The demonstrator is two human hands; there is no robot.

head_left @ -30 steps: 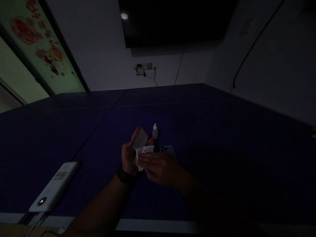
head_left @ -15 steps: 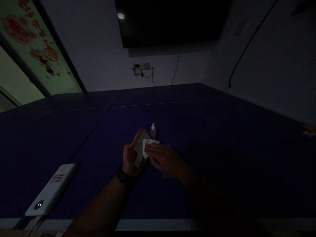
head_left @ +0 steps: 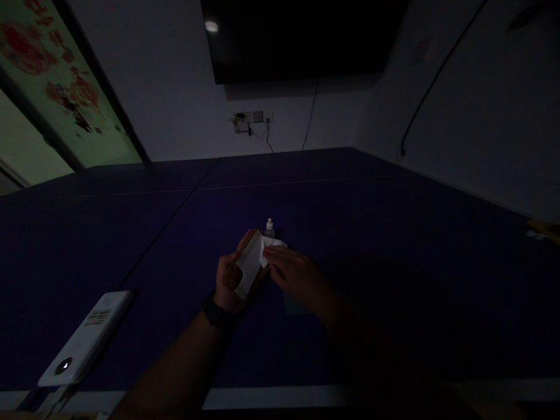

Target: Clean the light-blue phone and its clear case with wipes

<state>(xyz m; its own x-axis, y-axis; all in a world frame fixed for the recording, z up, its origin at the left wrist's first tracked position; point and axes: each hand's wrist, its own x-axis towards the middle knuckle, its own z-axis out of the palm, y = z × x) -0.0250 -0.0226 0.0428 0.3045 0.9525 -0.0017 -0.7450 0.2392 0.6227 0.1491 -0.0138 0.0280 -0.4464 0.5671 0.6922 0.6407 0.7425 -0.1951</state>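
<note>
A phone case (head_left: 251, 267) with a pale inner face, brown rim and camera cutout lies tilted in my left hand (head_left: 226, 280), whose fingers wrap round its edge. My right hand (head_left: 300, 277) pinches a folded white tissue (head_left: 273, 242) and presses it against the upper right part of the case's inside. Just behind the tissue stands a small clear dropper bottle (head_left: 269, 227) with a white cap, its lower part hidden. Under my right hand a dark flat rectangular thing (head_left: 295, 305) rests on the table, mostly covered; its kind I cannot make out.
A white power bank (head_left: 87, 338) with cables at its near end lies at the left on the dark blue table (head_left: 175, 251). Sockets with wires (head_left: 251, 119) and a large dark screen (head_left: 301, 41) are on the wall beyond. The room is dim.
My right hand has slid the tissue up and right along the inside of the case, uncovering more of its pale surface. My left hand keeps its hold. The view has shifted slightly.
</note>
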